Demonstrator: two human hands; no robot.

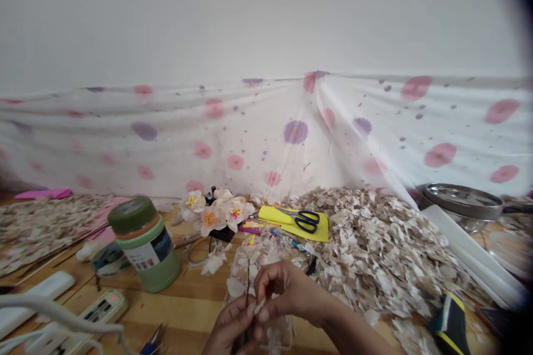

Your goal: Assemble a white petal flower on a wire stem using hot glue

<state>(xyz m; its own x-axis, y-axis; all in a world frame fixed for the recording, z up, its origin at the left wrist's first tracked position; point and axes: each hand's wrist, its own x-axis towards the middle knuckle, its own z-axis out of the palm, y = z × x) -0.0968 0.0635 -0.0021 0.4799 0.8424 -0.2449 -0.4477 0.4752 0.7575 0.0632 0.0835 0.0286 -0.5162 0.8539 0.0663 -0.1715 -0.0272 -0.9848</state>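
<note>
Both hands meet low at the centre of the view, above the wooden table (195, 305). My left hand (231, 327) has its fingers pinched round a thin dark stem (249, 283) that stands upright. My right hand (283, 288) curls over it, fingertips pressed on a small pale petal piece (260, 306) at the stem. Just behind the hands lies a loose clump of cream petals (254, 255). Finished white paper flowers (216, 212) with yellow and orange centres stand further back.
A green jar (145, 244) stands at the left, with a power strip (97, 310) and white cable in front. Black scissors (302, 219) lie on yellow paper (291, 224). A large petal heap (383, 249) fills the right. A steel bowl (462, 202) sits far right; dotted cloth hangs behind.
</note>
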